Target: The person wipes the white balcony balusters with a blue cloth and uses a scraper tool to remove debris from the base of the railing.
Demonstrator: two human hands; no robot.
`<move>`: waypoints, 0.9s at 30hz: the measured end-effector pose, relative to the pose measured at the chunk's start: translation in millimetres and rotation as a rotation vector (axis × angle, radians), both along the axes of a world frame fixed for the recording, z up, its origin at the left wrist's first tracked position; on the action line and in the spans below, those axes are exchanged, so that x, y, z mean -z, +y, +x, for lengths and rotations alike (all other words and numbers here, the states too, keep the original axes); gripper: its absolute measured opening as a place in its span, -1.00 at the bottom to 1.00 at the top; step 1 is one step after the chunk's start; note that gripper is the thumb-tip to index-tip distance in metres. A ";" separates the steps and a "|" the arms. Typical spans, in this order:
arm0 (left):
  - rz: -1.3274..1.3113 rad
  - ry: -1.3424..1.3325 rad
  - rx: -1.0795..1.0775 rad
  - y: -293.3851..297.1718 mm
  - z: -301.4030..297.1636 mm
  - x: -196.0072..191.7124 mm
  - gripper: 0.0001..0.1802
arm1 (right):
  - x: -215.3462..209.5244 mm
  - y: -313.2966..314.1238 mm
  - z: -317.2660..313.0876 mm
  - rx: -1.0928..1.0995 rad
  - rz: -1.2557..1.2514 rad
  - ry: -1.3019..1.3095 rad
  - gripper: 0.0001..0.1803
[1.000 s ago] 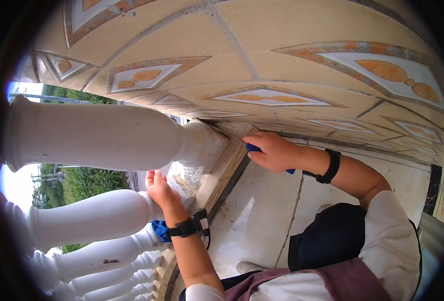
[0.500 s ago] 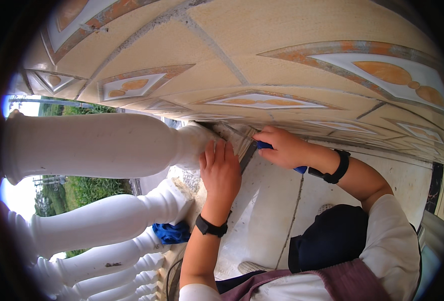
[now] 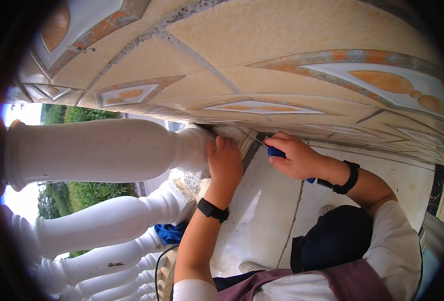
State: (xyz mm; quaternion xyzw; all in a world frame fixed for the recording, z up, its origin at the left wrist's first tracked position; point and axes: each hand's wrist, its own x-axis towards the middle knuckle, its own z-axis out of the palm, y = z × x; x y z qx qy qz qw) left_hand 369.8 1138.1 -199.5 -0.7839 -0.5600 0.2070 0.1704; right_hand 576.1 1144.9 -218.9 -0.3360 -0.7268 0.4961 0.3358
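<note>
My right hand (image 3: 294,156) is closed round the blue handle of a screwdriver (image 3: 277,152). Its thin metal shaft points up and left at the corner where the low sill (image 3: 242,138) meets the tiled wall. The handle's end shows below my palm. On the sill, beside the foot of the nearest white baluster (image 3: 96,150), rests my left hand (image 3: 225,160). Its fingers lie against the surface, partly bent and holding nothing that I can see. The shaft's tip is too fine to make out clearly.
A patterned beige tile wall (image 3: 292,30) runs along the far side. More white balusters (image 3: 91,220) stand at the left, with a blue cloth (image 3: 171,234) and a dark cable (image 3: 157,273) near them. Pale floor tiles (image 3: 252,226) lie below my arms.
My right hand has drawn back slightly right and down with the screwdriver, baring more of its shaft. My left hand has shifted a little right, its fingers more bent.
</note>
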 end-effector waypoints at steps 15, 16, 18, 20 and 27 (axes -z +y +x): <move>0.218 -0.399 0.210 -22.9 -14.4 24.6 -0.84 | 3.2 -8.3 -3.6 0.007 0.020 -0.002 -0.60; 0.226 -0.455 0.187 -25.3 -16.2 26.5 -0.82 | 3.4 -8.7 -3.3 0.005 0.018 -0.007 -0.60; 0.230 -0.511 0.169 -27.9 -19.8 28.4 -0.78 | 4.2 -9.5 -3.4 0.008 0.015 -0.013 -0.60; 0.236 -0.558 0.191 -28.7 -24.4 27.8 -0.75 | 5.4 -10.0 -5.5 -0.019 0.042 -0.011 -0.60; 0.217 -0.642 0.177 -48.8 -37.8 1.0 -0.78 | 3.6 -7.7 -10.6 -0.039 0.003 -0.009 -0.61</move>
